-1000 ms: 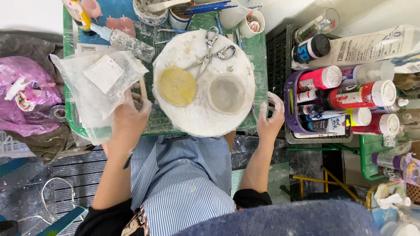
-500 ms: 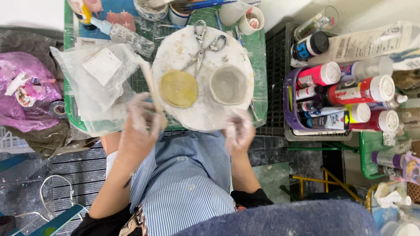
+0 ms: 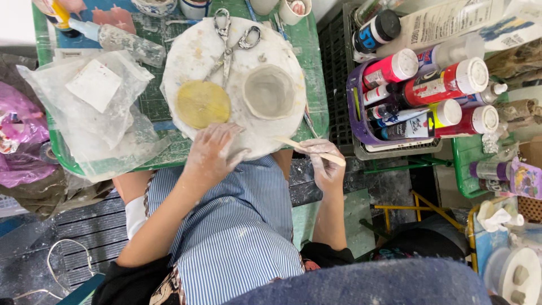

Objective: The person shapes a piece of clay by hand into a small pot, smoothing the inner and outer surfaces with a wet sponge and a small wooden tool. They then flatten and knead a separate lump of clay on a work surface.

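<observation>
The right hand [image 3: 323,161] holds a thin wooden stick [image 3: 309,151] at the round white board's [image 3: 192,51] 5 o'clock edge. The left hand [image 3: 212,155] rests flat and open at 6 o'clock, just below the yellow sponge [image 3: 202,104]. A small clay bowl [image 3: 269,91] sits at the sponge's 3 o'clock.

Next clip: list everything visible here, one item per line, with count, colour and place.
round board: 1, white, on the green tray
green tray: 1, under the board
clay bowl: 1, grey, right on board
yellow disc: 1, left on board
scissors: 1, metal, top of board
plastic bag: 1, clear, left of board
paint bottles: several, red and pink, in the purple basket
purple basket: 1, right of tray
wooden stick: 1, pale, in right hand
striped apron: 1, blue-white, lap
left hand: on the board's near rim
right hand: holds stick
</observation>
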